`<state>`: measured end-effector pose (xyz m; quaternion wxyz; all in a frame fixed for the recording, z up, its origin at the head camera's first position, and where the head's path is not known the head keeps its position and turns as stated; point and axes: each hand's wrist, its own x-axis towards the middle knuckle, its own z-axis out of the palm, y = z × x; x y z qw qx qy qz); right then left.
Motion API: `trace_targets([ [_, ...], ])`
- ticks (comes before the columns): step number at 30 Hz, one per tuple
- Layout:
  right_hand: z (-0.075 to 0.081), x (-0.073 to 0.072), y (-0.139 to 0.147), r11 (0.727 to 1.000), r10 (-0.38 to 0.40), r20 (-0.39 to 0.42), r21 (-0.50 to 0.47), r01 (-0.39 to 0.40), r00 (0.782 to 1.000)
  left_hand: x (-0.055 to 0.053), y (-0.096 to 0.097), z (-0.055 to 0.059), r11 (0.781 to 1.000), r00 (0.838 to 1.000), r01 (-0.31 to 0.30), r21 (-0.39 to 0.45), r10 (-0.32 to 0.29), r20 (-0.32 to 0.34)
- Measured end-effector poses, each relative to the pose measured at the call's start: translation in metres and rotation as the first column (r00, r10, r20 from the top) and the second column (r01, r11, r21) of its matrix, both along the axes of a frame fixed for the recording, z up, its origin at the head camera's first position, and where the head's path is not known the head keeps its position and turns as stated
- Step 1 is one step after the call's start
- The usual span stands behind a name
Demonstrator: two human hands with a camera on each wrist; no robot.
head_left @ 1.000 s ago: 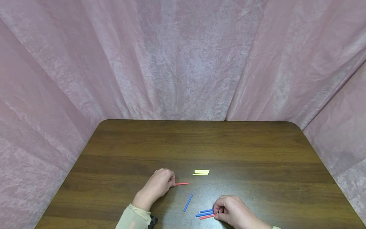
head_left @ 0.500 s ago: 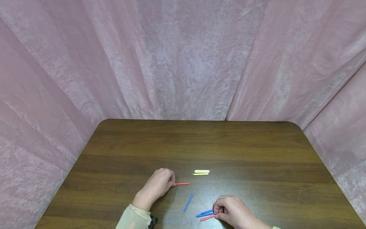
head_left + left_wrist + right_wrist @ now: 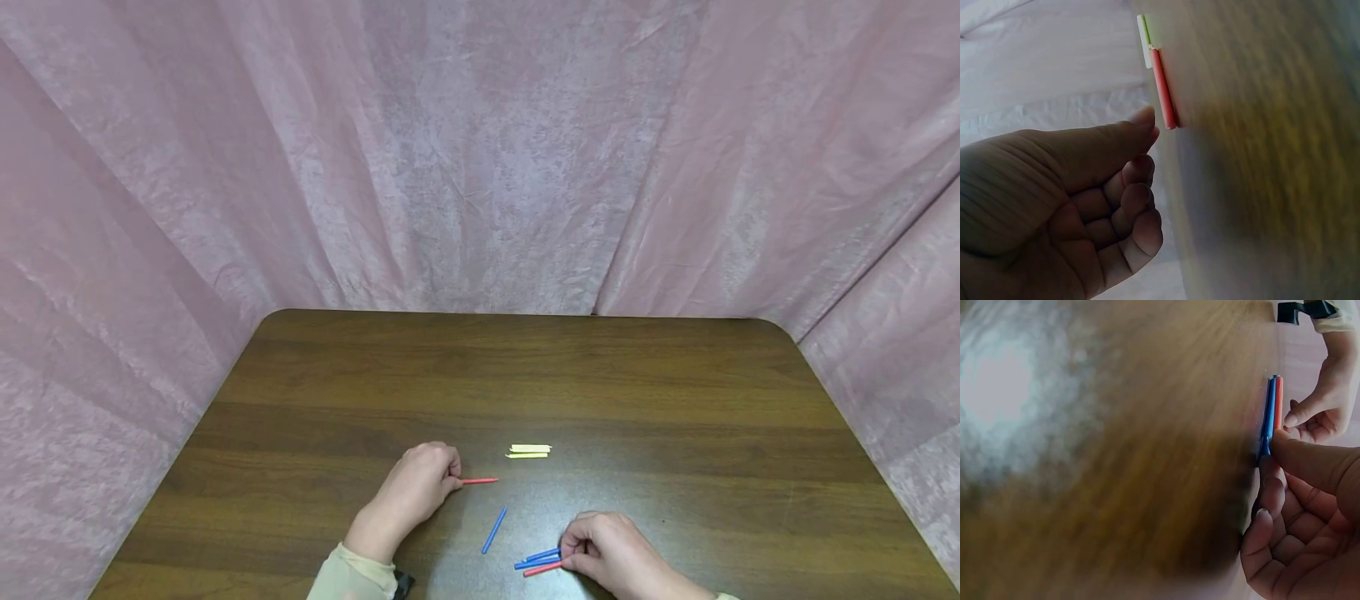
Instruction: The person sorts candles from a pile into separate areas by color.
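Note:
In the head view my right hand (image 3: 611, 550) pinches a small bundle by its right end: a thin red candle (image 3: 542, 569) and two blue candles (image 3: 537, 563). Thumb and index finger close on the red and blue sticks in the right wrist view. My left hand (image 3: 422, 483) rests low over the table, fingers curled, thumb against the index finger. Another red candle (image 3: 1164, 90) lies just beyond these fingertips, and the left wrist view shows a small gap between them. A single blue candle (image 3: 494, 530) lies slanted between my hands.
Several yellow candles (image 3: 529, 451) lie together on the brown wooden table (image 3: 525, 375), beyond the left hand's red candle. Pink curtains (image 3: 480, 150) hang behind and beside the table. A black strap (image 3: 403, 585) shows at my left wrist.
The free end of the red candle in my right hand swung slightly towards me and partly back. Both hands otherwise stay nearly in place; the loose candles have not moved.

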<state>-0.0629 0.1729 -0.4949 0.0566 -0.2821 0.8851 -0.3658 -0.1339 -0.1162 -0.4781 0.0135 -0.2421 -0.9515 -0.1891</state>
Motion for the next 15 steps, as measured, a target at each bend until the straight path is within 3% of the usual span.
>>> trace_targets([
  [4, 0.002, 0.000, 0.000, 0.999, -0.021, 0.077, -0.032, 0.023, 0.997, 0.003, 0.001, 0.002, 1.000, 1.000, -0.006, 0.016, 0.007, -0.008],
  [15, 0.006, -0.002, 0.001, 0.989, -0.062, 0.143, -0.126, 0.080, 0.988, 0.017, 0.008, 0.008, 0.999, 1.000, 0.010, 0.037, -0.010, -0.006],
])
